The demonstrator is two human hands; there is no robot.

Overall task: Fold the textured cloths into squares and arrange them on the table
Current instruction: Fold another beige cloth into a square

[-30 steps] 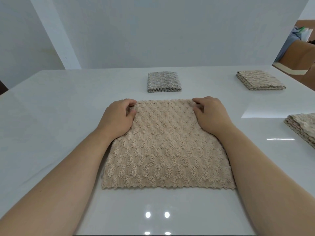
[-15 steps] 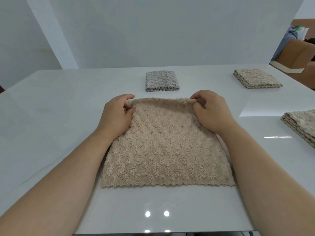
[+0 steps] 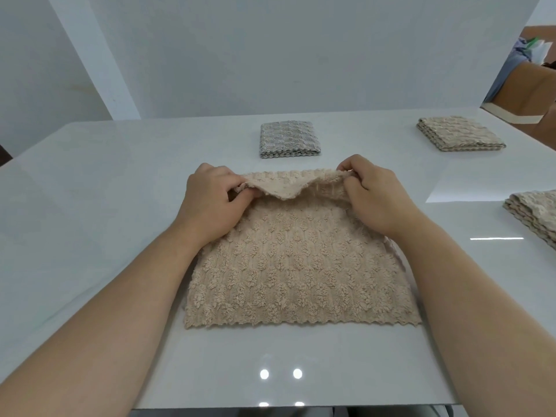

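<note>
Beige, nubbly cloth lies at the centre of a glossy white table. The left hand pinches its far-left corner and the right hand pinches its far-right corner, holding the 12 o'clock edge raised and sagging between them. The rest of the cloth runs from both grips toward 6 o'clock, so the fold probably goes that way, with neither hand nearer. A folded grey cloth sits at 12 o'clock.

Open table lay left of the spread cloth; a grey folded cloth beyond it, and a folded beige cloth and cloth stack rightward, obstructed passage.
</note>
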